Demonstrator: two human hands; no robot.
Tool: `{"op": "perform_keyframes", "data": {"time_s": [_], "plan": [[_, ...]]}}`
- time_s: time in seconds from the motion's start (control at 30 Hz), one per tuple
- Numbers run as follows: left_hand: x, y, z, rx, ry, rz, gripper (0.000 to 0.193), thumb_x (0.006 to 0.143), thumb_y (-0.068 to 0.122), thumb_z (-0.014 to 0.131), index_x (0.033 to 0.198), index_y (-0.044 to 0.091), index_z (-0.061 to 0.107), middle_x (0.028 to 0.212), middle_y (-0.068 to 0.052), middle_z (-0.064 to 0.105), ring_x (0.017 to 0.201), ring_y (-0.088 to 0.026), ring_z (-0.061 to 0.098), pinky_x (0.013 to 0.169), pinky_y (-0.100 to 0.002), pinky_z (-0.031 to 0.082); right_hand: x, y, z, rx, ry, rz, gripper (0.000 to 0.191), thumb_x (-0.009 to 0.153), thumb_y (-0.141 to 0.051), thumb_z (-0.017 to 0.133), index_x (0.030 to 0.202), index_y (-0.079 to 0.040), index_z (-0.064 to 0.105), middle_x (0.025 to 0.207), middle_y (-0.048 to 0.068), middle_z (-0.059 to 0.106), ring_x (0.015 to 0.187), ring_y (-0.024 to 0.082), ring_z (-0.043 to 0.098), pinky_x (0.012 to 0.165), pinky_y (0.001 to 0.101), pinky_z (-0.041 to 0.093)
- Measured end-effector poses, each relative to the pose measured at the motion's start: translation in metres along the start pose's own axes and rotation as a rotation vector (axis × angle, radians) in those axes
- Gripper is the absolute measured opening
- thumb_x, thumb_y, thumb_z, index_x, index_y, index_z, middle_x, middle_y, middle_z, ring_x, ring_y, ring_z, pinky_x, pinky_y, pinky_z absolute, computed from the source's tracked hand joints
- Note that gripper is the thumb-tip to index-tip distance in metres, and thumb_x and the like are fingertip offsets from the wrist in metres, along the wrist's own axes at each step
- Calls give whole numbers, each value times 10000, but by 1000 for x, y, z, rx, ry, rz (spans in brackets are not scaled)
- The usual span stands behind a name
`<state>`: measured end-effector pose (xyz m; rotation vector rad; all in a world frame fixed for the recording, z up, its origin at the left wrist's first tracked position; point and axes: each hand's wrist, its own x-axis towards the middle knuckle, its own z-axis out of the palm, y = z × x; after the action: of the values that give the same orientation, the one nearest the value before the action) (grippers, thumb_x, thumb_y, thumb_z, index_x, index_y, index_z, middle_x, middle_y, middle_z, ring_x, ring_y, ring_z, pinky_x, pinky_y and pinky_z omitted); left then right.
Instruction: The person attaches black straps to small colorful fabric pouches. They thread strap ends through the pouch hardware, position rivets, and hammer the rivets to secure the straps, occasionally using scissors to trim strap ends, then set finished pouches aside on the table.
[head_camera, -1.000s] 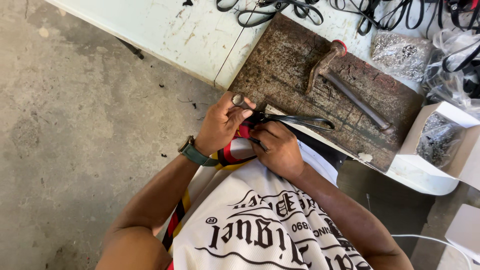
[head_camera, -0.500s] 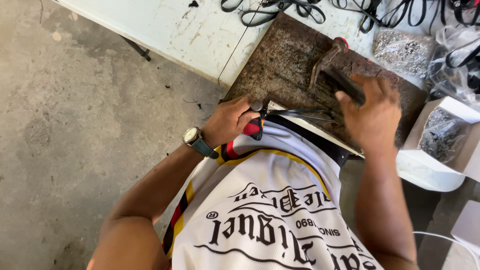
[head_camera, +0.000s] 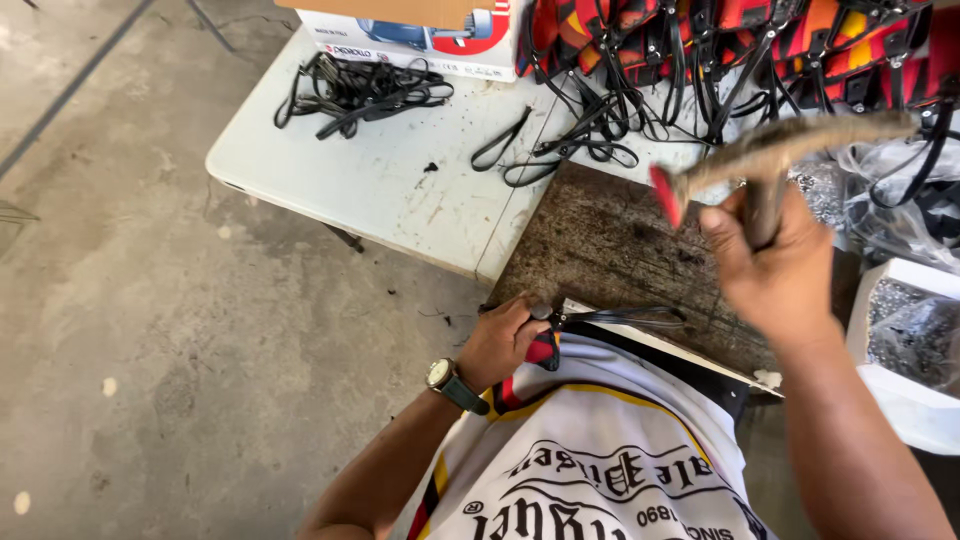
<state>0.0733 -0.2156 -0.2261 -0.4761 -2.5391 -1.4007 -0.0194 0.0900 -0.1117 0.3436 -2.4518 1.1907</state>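
Hammer (head_camera: 790, 150) was raised, blurred, above dark worn board (head_camera: 620, 250), gripped tight in right hand (head_camera: 775, 265). Left hand (head_camera: 500, 340) pinched black strap (head_camera: 625, 317) w/ small metal piece at near edge of board, fingers closed on it. Strap lay flat across board, no blow landed yet by look of it. More loose straps (head_camera: 350, 90) on white table (head_camera: 400, 190), apparently undone
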Motion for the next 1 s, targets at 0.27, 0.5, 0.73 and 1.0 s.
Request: {"op": "perform_keyframes", "data": {"time_s": [0.27, 0.5, 0.73, 1.0], "plan": [[6, 8, -5, 42, -5, 18, 256, 997, 211, 630, 1165, 20, 608, 1005, -216, 658, 916, -430, 657, 775, -475, 533, 5, -18, -17, -777, -268, -387, 359, 821, -261, 742, 1178, -232, 708, 819, 62, 741, 571, 253, 658, 530, 399, 557], [-6, 9, -7, -13, -7, 25, 227, 1001, 205, 635, 1124, 21, 586, 1016, -206, 660, 956, -438, 646, 778, -471, 532, 27, -16, -101, -150, 393, -345, 324, 850, -274, 705, 1165, -202, 681, 771, 87, 723, 591, 285, 673, 537, 441, 556], [-1, 11, -3, 35, 12, 64, 213, 1002, 203, 655, 1084, 15, 597, 1010, -207, 667, 941, -437, 635, 781, -465, 532, -42, -38, -8, -681, -481, -413, 297, 878, -288, 669, 1152, -173, 654, 724, 112, 706, 611, 317, 688, 545, 482, 556], [-2, -8, 8, 56, 68, 95, 180, 1016, 190, 633, 1105, 34, 645, 1032, -190, 685, 944, -393, 665, 798, -431, 537, -29, 73, -44, -734, -137, -207, 362, 1003, -303, 705, 1337, -173, 660, 1022, 135, 728, 841, 363, 709, 666, 492, 556]]}}
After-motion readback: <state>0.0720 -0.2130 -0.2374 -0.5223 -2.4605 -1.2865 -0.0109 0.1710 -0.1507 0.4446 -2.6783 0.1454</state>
